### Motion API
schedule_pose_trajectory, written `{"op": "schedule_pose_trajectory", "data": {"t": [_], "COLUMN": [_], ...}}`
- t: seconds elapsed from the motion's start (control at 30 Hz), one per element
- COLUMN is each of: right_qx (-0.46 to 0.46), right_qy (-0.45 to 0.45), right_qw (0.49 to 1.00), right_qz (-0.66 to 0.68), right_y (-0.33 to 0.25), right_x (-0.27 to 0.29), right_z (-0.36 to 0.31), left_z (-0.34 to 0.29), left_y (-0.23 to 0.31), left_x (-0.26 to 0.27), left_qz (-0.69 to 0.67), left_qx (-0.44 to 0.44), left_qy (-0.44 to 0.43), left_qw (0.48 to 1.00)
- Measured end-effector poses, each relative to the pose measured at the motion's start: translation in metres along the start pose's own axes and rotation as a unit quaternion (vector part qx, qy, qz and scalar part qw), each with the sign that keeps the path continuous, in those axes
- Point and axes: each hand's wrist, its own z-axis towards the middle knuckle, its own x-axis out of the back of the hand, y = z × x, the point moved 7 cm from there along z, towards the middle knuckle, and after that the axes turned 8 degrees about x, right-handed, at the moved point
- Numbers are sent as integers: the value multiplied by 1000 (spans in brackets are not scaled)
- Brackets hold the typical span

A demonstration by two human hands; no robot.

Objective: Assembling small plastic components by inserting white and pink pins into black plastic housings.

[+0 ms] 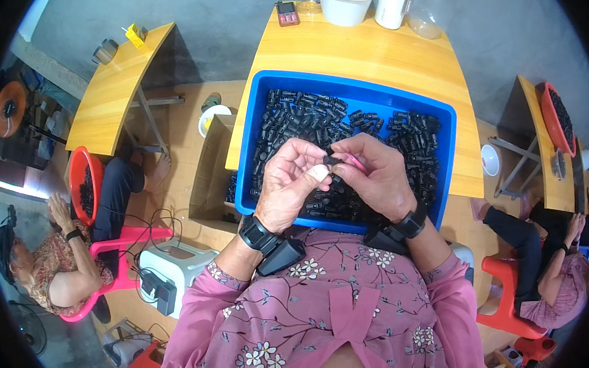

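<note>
Over the blue tray, both hands meet at a small black plastic part. My left hand is closed, pinching that part between thumb and fingertips. My right hand is closed too, with a thin pink tool in its grip and its fingertips against the black part. The tool's tip is hidden by the fingers. Beneath the hands, the tray holds many short black cylindrical parts, loosely heaped. Each wrist wears a black band.
The tray rests on a yellow wooden table. Along its far edge stand a white bowl of black parts, a white jug and a phone. A cardboard box is left of the table. Co-workers sit on both sides.
</note>
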Motion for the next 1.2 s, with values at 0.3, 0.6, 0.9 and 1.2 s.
{"op": "schedule_pose_trajectory", "data": {"t": [0.3, 0.6, 0.9, 1.2], "right_qx": [34, 28, 21, 33], "right_qy": [-11, 10, 5, 8], "right_qw": [999, 1000, 999, 997], "right_qz": [-6, -3, 41, 66], "right_y": [-3, 3, 7, 0], "right_x": [-1, 1, 1, 5], "right_z": [0, 0, -1, 1], "left_z": [1, 0, 0, 0], "left_y": [-8, -9, -14, -28], "left_x": [7, 7, 5, -1], "left_qz": [-21, -25, -86, -219], "left_qx": [23, 23, 81, 165], "left_qy": [-5, 7, -26, -86], "left_qw": [999, 999, 993, 958]}}
